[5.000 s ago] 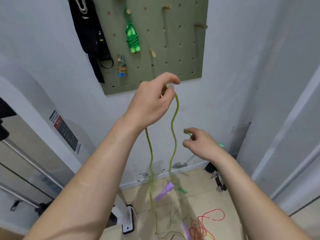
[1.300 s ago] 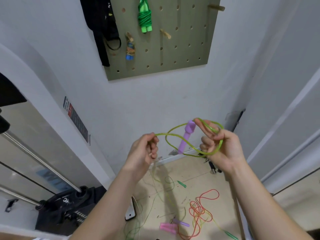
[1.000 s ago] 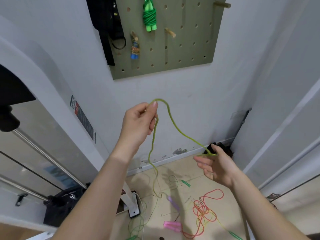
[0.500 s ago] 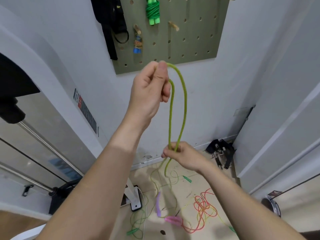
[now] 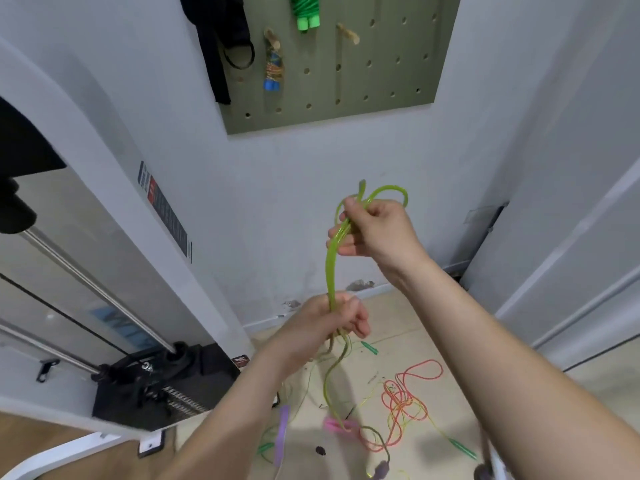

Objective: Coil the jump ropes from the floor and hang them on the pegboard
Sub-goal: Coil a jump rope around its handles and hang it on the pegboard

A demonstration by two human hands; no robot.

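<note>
Bright, even indoor light, soft shadows on the floor (image 5: 398, 327), wide-angle bending at edges.

A grey-white wall (image 5: 277, 202) is seen ahead, its paint chipped just above the baseboard (image 5: 263, 323). Black straps (image 5: 221, 46) are hung high on it, one looped at the bottom. To the left, a white frame (image 5: 104, 140) is set at a slant, and a label (image 5: 166, 209) with red and dark print is stuck to it. Behind the frame, steel rods (image 5: 104, 292) are run down to a black weight stack (image 5: 156, 386). The floor (image 5: 398, 327) is laid in tan tile, and wood boards (image 5: 41, 441) are seen at the lower left. White panels (image 5: 571, 237) are stood at the right.
</note>
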